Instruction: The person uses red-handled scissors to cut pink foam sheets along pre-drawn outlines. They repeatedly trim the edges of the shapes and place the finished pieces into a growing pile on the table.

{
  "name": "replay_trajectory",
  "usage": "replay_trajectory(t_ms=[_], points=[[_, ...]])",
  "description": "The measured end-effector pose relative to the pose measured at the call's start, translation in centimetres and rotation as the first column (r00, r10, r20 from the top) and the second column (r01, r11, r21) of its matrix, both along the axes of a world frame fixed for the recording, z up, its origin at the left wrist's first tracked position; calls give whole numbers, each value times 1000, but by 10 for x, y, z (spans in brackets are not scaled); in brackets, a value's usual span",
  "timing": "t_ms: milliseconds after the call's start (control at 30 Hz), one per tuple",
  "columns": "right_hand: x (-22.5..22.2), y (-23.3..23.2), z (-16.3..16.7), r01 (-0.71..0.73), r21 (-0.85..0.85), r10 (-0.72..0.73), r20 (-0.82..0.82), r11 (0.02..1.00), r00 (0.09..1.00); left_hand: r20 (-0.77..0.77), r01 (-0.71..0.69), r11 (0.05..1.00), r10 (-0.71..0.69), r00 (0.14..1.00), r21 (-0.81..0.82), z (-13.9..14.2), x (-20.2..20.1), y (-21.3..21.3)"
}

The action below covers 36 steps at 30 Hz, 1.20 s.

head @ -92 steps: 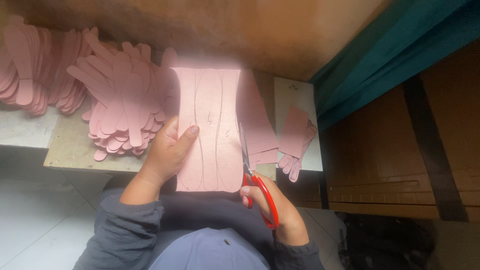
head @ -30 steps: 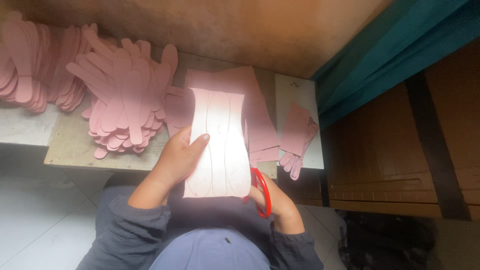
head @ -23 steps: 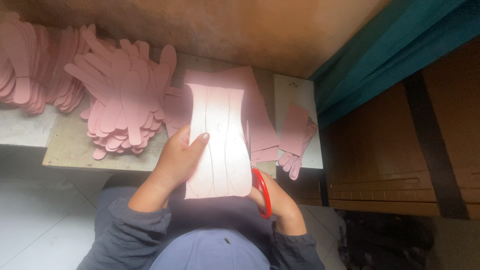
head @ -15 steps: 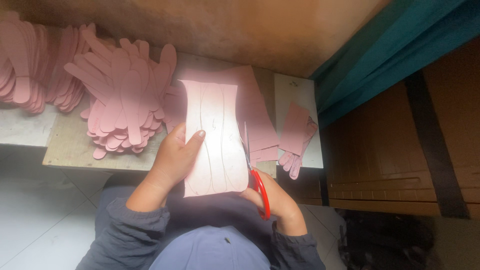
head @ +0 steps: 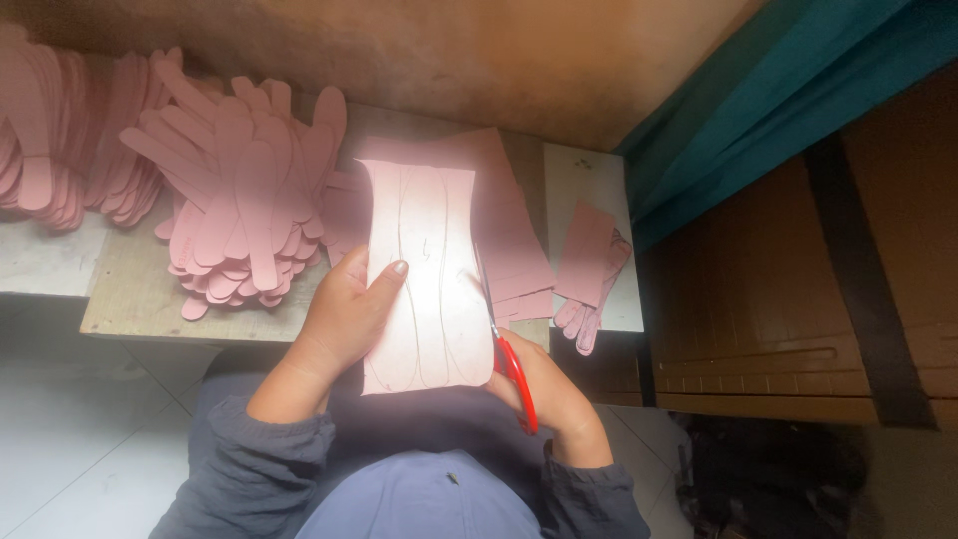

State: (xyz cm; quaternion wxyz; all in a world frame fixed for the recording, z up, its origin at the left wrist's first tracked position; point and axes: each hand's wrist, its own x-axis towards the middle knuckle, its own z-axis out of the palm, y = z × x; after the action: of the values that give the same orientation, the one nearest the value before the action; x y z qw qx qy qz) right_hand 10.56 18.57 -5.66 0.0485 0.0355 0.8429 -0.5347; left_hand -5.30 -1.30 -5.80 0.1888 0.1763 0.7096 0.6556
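Note:
My left hand grips a pale pink sheet marked with curved pencil outlines, thumb on top near its middle. My right hand holds red-handled scissors, whose blades run up along the sheet's right edge. The sheet hangs over the front edge of a wooden board and over my lap.
A heap of cut pink insole-shaped pieces lies left of the sheet, with another heap at the far left. Uncut pink sheets lie under the held one. Smaller pink pieces sit on a white slab. Teal fabric hangs at right.
The sheet was pulled toward me and shifted about, then pushed back out. The scissors have come up again along its right edge. The piles have not moved.

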Motion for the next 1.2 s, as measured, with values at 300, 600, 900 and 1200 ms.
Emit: replay_trajectory(t_ms=[300, 600, 900, 1200], points=[[1, -2, -8, 61, -131, -60, 16, 989, 998, 151, 32, 988, -55, 987, 153, -2, 1, 2], [-4, -13, -1, 236, -159, -201, 207, 959, 957, -33, 9, 997, -6, 999, 80, 2, 5, 0], [-5, -14, 10, 176, -49, -161, 215, 983, 963, -33, 12, 998, -10, 999, 67, 3, 6, -3], [-4, -22, -3, 263, -142, -247, 119, 954, 962, -9, -1, 997, 2, 1000, 78, 0, 6, -3]])
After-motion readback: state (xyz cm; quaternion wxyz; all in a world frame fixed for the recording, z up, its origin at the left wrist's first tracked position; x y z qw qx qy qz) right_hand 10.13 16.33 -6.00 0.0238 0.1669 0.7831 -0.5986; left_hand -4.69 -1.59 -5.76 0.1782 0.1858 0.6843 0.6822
